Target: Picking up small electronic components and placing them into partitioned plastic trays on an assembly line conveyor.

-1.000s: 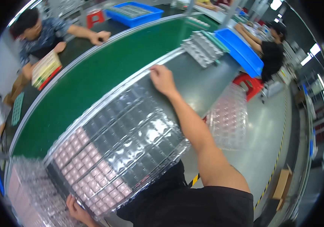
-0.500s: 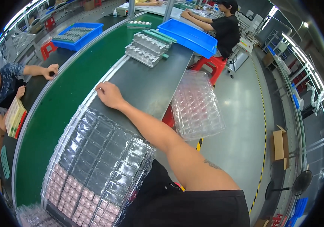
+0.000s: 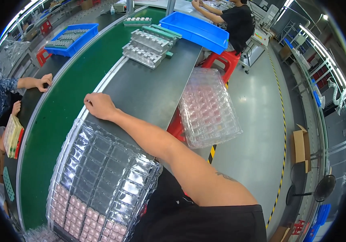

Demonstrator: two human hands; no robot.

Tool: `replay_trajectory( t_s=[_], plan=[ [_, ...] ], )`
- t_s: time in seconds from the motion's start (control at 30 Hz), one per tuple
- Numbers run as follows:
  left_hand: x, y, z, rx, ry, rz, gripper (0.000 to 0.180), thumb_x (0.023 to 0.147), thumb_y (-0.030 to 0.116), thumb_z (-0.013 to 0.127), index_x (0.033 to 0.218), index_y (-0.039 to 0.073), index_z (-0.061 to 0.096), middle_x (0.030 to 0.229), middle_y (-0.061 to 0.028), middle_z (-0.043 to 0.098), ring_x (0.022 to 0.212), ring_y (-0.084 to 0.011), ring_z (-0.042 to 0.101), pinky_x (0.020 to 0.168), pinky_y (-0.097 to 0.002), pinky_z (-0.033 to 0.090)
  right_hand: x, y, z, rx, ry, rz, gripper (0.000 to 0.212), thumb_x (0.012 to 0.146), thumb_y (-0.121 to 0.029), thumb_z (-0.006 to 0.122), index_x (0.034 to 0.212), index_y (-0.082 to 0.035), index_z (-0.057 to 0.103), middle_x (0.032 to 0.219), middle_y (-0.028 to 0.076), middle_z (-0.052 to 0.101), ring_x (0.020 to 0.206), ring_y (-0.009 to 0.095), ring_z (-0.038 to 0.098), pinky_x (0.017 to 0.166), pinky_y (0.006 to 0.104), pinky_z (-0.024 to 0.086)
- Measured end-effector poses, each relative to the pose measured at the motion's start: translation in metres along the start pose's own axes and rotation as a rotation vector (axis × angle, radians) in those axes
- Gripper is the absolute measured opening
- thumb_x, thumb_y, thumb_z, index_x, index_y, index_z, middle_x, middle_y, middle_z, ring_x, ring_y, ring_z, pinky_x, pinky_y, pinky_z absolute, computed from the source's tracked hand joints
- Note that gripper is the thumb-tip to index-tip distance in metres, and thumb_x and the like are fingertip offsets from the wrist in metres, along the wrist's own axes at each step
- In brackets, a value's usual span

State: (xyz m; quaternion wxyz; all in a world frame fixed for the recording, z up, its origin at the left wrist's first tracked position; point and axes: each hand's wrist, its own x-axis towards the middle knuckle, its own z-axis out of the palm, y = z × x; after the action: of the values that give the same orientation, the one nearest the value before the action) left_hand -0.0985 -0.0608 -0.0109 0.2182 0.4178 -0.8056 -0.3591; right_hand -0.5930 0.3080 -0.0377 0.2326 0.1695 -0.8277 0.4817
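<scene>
My right hand [image 3: 100, 106] rests at the metal rail beside the green conveyor belt, its fingers curled closed. A tiny pale spot shows at the fingertips; whether it is a held thing I cannot make out. Below the forearm lies a see-through plastic blister tray [image 3: 104, 161], nearest to that hand but apart from it. Small pink square pieces [image 3: 76, 211] fill the tray's lower pockets, while its upper pockets hold none. My left hand is out of view.
Grey-green fixtures [image 3: 146, 48] are stacked on the dark table [image 3: 140, 92] ahead, near a blue bin [image 3: 197, 32]. More blister trays [image 3: 209, 109] overhang the table's right edge by a red stool [image 3: 225, 62]. Across the belt [image 3: 56, 121], a person's hand [image 3: 43, 82] rests at the edge.
The whole view has shifted slightly. My right hand appears a little farther left and lower, still curled at the rail. The tray's pieces look unchanged.
</scene>
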Motion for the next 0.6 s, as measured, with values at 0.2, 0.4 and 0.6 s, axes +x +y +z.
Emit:
replay_trajectory(
  t_s=[0.2,0.4,0.6],
  plan=[
    [0.000,0.001,0.005,0.141,0.110,0.120,0.029,0.094,0.018,0.063,0.120,0.010,0.069,0.123,-0.0188,0.063,0.106,-0.0268,0.061,0.092,-0.0390,0.050,-0.006,0.000,0.011,0.012,-0.113,-0.037,0.016,0.085,-0.018,0.059,0.092,-0.008,0.070,0.091,0.014,0.070,0.085,0.035,0.067,0.077,0.0439,0.054],
    [0.028,-0.023,0.036,0.229,0.076,0.219,0.022,0.095,0.001,0.052,0.110,-0.002,0.068,0.108,-0.0105,0.069,0.100,-0.0192,0.063,0.092,-0.0298,0.047,0.003,0.029,-0.026,-0.103,-0.151,-0.035,0.018,0.088,-0.021,0.060,0.098,-0.011,0.071,0.091,0.015,0.071,0.084,0.037,0.067,0.074,0.0442,0.054],
    [0.021,-0.031,0.033,0.020,0.100,0.164,0.019,0.093,-0.002,0.052,0.102,-0.002,0.069,0.101,-0.0064,0.066,0.094,-0.0142,0.060,0.087,-0.0252,0.046,0.004,0.033,-0.019,-0.101,-0.168,-0.099,0.017,0.089,-0.022,0.063,0.098,-0.009,0.070,0.085,0.012,0.070,0.076,0.030,0.068,0.069,0.0386,0.053]
  ],
)
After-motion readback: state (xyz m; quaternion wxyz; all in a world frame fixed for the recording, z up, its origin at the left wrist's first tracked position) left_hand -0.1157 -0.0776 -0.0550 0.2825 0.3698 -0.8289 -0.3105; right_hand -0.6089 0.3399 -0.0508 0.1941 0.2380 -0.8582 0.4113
